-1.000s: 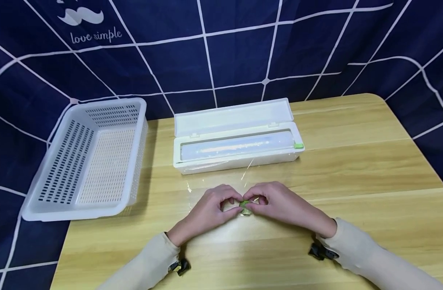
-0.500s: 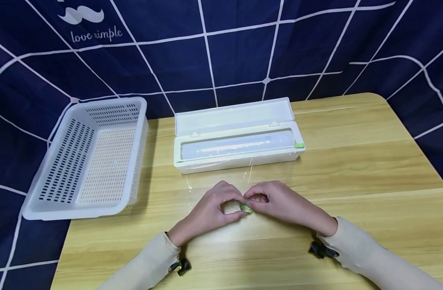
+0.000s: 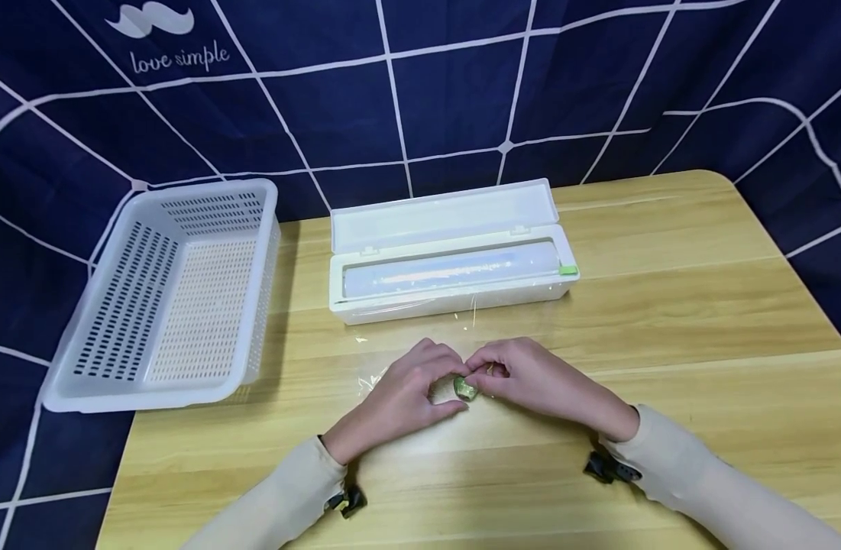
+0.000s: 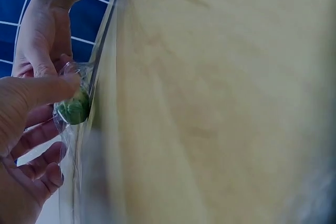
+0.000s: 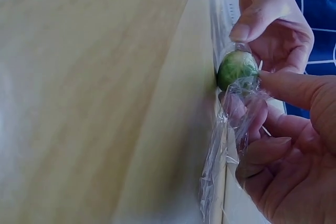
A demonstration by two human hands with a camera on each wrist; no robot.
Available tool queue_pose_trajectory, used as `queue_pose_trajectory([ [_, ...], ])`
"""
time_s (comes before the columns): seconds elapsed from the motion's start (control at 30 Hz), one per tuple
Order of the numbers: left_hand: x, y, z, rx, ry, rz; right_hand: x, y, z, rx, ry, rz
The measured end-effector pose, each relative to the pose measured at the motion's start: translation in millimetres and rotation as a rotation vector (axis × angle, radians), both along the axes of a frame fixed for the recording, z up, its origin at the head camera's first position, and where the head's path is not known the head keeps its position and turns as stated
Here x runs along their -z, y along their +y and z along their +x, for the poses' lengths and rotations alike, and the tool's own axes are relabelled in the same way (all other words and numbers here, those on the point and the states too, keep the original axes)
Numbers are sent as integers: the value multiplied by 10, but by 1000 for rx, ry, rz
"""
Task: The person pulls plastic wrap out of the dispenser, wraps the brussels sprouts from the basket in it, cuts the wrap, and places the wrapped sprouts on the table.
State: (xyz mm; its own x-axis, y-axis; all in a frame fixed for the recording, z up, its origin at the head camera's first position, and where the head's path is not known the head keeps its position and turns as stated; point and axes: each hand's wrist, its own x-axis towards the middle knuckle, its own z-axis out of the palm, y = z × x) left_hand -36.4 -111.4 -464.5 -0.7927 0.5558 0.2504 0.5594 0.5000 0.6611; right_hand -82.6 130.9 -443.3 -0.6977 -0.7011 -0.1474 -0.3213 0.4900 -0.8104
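A small green Brussels sprout (image 3: 465, 388) sits low over the table in clear cling film (image 5: 231, 124). My left hand (image 3: 420, 386) curves around its left side, index fingertip at its far edge and thumb at its near edge. From the other side my right hand (image 3: 523, 374) pinches the film against the sprout between thumb and index finger. In the right wrist view the right thumb presses on the sprout (image 5: 237, 71). The left wrist view shows the left thumb lying across the sprout's top (image 4: 73, 107), with the film bunched around it.
Behind the hands stands a white cling film box (image 3: 454, 294), lid raised, its roll (image 3: 447, 269) inside. A green tab (image 3: 567, 270) marks its right end. Film stretches from the box over the wooden table (image 3: 674, 321). A white slotted basket (image 3: 255, 321) stands at left, before a dark blue checked cloth (image 3: 454, 99).
The left thumb has moved off the sprout to its near edge, exposing more of it. The right hand still pinches there. Film creases near the left hand have shifted.
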Motion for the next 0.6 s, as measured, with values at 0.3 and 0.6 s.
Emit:
queue_pose_trajectory([
  [0.3,3,-8,19,-23,3,-22,-2,-3,-8,-9,18,34],
  [0.6,7,18,5,-22,68,-35,-14,-5,-13,-25,38,44],
])
